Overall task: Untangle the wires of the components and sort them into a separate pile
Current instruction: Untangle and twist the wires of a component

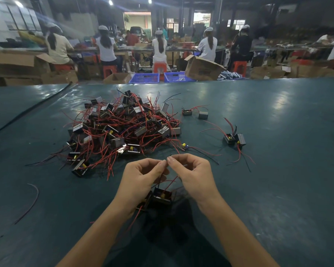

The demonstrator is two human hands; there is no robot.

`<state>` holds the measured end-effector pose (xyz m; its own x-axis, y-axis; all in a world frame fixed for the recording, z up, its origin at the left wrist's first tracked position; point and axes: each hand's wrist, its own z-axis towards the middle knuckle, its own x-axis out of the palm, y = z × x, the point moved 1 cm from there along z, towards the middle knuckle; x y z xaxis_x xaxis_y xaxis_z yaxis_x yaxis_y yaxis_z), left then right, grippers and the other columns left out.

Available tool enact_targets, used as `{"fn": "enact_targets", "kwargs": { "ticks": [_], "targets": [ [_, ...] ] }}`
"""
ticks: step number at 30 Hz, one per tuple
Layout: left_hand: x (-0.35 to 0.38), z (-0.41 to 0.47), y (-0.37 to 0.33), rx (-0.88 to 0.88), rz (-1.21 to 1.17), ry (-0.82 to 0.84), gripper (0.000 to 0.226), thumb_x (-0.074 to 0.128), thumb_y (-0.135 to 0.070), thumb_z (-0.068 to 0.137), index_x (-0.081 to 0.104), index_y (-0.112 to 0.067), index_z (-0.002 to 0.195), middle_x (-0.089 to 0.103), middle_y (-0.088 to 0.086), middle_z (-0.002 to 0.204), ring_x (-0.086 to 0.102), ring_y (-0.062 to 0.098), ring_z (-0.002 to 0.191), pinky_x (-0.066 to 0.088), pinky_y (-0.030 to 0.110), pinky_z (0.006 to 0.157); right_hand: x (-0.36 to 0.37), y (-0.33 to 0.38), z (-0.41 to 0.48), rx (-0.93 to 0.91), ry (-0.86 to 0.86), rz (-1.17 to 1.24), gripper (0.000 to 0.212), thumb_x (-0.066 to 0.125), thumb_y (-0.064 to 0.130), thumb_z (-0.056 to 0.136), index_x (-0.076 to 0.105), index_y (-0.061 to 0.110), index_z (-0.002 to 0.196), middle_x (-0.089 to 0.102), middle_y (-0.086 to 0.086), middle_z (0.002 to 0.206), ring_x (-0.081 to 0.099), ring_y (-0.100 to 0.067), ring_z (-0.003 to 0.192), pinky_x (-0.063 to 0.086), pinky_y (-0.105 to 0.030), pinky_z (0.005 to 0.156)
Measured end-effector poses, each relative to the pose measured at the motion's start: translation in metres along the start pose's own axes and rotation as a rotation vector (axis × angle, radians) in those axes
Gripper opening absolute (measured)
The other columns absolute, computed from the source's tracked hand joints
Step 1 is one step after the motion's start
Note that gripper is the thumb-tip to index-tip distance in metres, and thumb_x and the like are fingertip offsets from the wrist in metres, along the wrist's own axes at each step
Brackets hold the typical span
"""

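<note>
A big tangled pile of small black components [121,126] with red and black wires lies mid-table. In front of it my left hand [141,180] and my right hand [193,176] meet fingertip to fingertip, each pinching a thin wire. These wires run down to a dark component [161,197] with a yellow part, which sits below and between my hands, partly hidden by my left wrist. To the right lie separated components: two [234,139] close together, and two more [195,113] farther back. One small part [184,146] lies just off the pile's right edge.
The table [278,189] has a dark green cover. A loose dark wire [32,201] curls at the near left. A black cable [27,112] crosses the far left. Beyond the table's far edge stand blue crates [145,78], cardboard boxes and seated workers.
</note>
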<state>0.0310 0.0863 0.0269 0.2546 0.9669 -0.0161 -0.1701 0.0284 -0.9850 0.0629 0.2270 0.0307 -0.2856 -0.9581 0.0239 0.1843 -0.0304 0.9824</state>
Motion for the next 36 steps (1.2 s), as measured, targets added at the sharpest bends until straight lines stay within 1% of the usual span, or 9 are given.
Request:
{"fn": "enact_targets", "kwargs": {
  "ticks": [4,6,9,12,19,23,28,30,36],
  "targets": [
    [0.001,0.0,-0.001,-0.004,0.011,0.018,0.027,0.068,-0.036,0.074,0.076,-0.013,0.085,0.075,0.005,0.077,0.071,0.014,0.069,0.054,0.017,0.064,0.0,0.001,0.0,0.0,-0.015,0.002,0.01,0.073,0.021,0.085,0.074,0.022,0.076,0.072,0.008,0.07,0.063,0.0,0.063,0.048,-0.012,0.059],
    [0.001,0.0,-0.001,-0.01,0.039,0.018,0.027,0.068,-0.037,0.075,0.076,-0.013,0.086,0.075,0.005,0.078,0.071,0.014,0.071,0.053,0.017,0.064,0.0,0.001,-0.001,0.002,-0.019,0.02,0.008,0.073,0.02,0.086,0.074,0.021,0.078,0.073,0.008,0.071,0.064,0.0,0.062,0.048,-0.012,0.058],
    [0.0,0.0,-0.001,-0.027,0.044,0.018,0.016,0.069,-0.027,0.082,0.075,-0.012,0.085,0.075,0.005,0.077,0.07,0.011,0.068,0.051,0.014,0.06,-0.001,0.002,-0.002,0.021,-0.046,0.049,0.007,0.073,0.019,0.086,0.073,0.02,0.079,0.072,0.009,0.069,0.062,0.0,0.057,0.047,-0.011,0.055],
    [0.0,0.0,0.0,-0.036,0.037,0.022,0.01,0.069,-0.021,0.085,0.075,-0.013,0.084,0.075,0.005,0.077,0.07,0.012,0.07,0.052,0.017,0.062,-0.001,0.003,-0.002,0.035,-0.055,0.049,0.007,0.073,0.019,0.086,0.073,0.02,0.079,0.071,0.011,0.066,0.062,0.002,0.056,0.047,-0.01,0.053],
    [-0.001,0.002,0.002,-0.021,0.05,0.046,0.011,0.065,-0.014,0.089,0.073,-0.015,0.082,0.07,0.0,0.068,0.064,0.01,0.063,0.051,0.016,0.062,-0.003,0.004,-0.001,0.109,-0.001,0.097,0.002,0.073,0.019,0.085,0.075,0.02,0.085,0.073,0.009,0.071,0.061,0.001,0.058,0.046,-0.012,0.053],
    [-0.002,0.003,0.003,-0.028,0.044,0.041,0.015,0.063,-0.012,0.092,0.073,-0.015,0.081,0.066,-0.003,0.063,0.059,0.007,0.06,0.049,0.017,0.061,-0.005,0.007,-0.001,0.071,0.05,0.039,0.005,0.074,0.021,0.084,0.074,0.021,0.079,0.073,0.007,0.071,0.061,0.001,0.057,0.047,-0.012,0.054],
    [-0.001,0.001,0.0,0.039,0.068,0.02,0.01,0.065,-0.017,0.087,0.073,-0.018,0.081,0.067,-0.005,0.061,0.062,0.002,0.059,0.048,0.012,0.057,-0.009,0.01,0.001,-0.105,0.084,-0.169,0.01,0.074,0.022,0.085,0.072,0.027,0.076,0.071,0.011,0.068,0.061,0.0,0.06,0.05,-0.014,0.06],
    [-0.001,0.001,-0.001,0.05,0.092,0.019,0.01,0.066,-0.02,0.087,0.073,-0.02,0.081,0.067,-0.006,0.062,0.061,0.001,0.059,0.048,0.012,0.058,-0.011,0.01,0.001,-0.119,0.1,-0.195,0.011,0.072,0.022,0.086,0.072,0.028,0.077,0.071,0.011,0.069,0.061,-0.001,0.059,0.05,-0.014,0.059],
    [0.0,0.002,0.001,0.047,0.095,0.035,0.011,0.066,-0.017,0.088,0.073,-0.019,0.079,0.064,-0.01,0.059,0.057,-0.001,0.056,0.045,0.011,0.056,-0.012,0.01,0.004,0.148,0.103,-0.02,0.016,0.071,0.022,0.087,0.073,0.018,0.072,0.068,0.004,0.063,0.052,-0.003,0.047,0.039,-0.015,0.045]
  ]
}}
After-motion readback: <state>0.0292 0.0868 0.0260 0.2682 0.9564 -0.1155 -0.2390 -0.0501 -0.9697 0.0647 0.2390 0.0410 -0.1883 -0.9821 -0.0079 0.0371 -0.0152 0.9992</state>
